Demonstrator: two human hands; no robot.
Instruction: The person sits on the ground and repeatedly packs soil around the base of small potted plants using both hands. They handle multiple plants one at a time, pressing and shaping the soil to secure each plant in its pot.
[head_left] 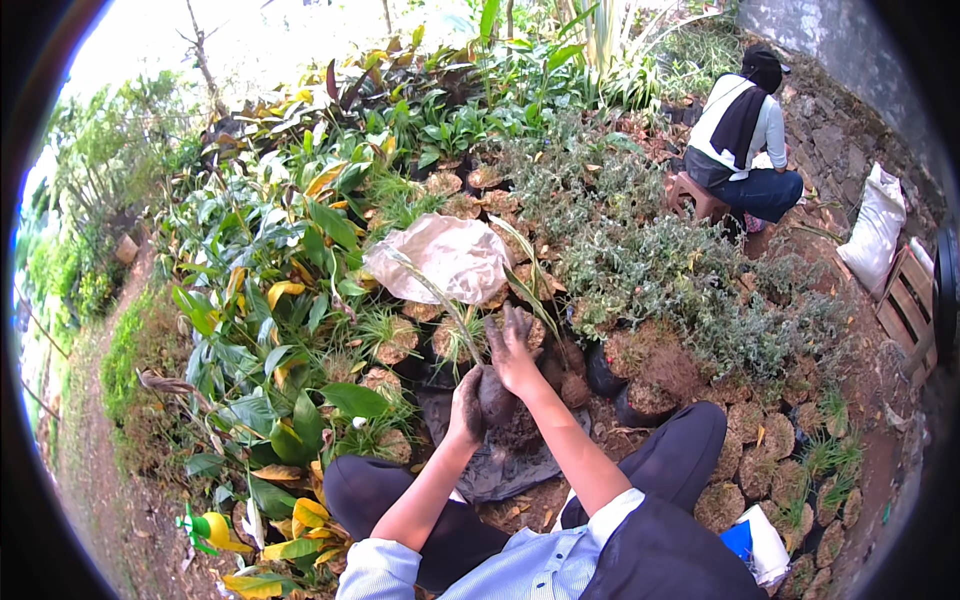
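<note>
A dark, round ball of soil (pixel 496 398) is between my two hands, above a black plastic sheet (pixel 510 468) with loose soil on it. My left hand (pixel 464 408) is cupped against the ball's left side, its fingers partly hidden, the skin dark with soil. At the ball's upper right, my right hand (pixel 512 350) has its soiled fingers stretched out and apart, the heel of the palm close to the ball. A long pale plant stem (pixel 438 292) slants up and left from near the ball, its lower end hidden by my hands.
A pale crumpled sack (pixel 445 258) lies over potted plants ahead. Leafy plants (pixel 300 250) crowd the left, grey-green shrubs (pixel 680 280) the right. A person (pixel 742 135) sits on a stool (pixel 695 197) at far right, near a white sack (pixel 873 230) and wooden crate (pixel 908 300). A yellow-green sprayer (pixel 212 530) stands lower left.
</note>
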